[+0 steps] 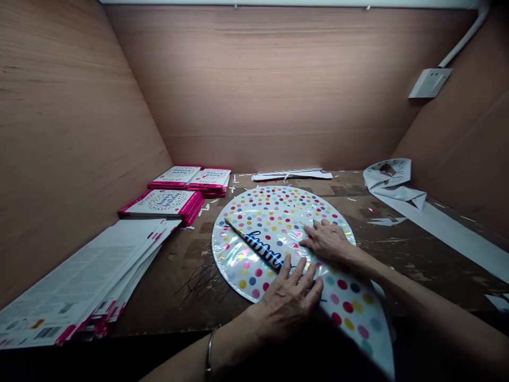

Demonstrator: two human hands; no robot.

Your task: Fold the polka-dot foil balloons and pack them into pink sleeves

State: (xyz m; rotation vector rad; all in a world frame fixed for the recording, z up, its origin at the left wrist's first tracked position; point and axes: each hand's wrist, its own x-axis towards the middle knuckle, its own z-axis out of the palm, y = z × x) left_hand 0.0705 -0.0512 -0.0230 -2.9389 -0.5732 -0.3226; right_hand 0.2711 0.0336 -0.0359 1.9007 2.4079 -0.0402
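A round, shiny foil balloon (pixel 274 207) with multicoloured dots lies flat on the table, with a stack of more like it possibly under it. A folded-over part with dark blue script lettering (pixel 262 246) runs diagonally across it, and a dotted portion hangs past the table's front edge at the lower right. My left hand (pixel 292 292) rests with spread fingers on the fold near the lettering. Farther up and to the right, my right hand (pixel 328 241) lies on the dotted foil, fingers stretched out. Neither hand grips anything; my palms hide part of the fold.
Stacks of pink-and-white printed packets (pixel 167 202) stand at the left, with a fanned pile of white cards (pixel 79 265) in front. White strips (pixel 292 174) lie at the back. A curled white paper band (pixel 392 183) extends along the right. A socket (pixel 430 83) is on the right wall.
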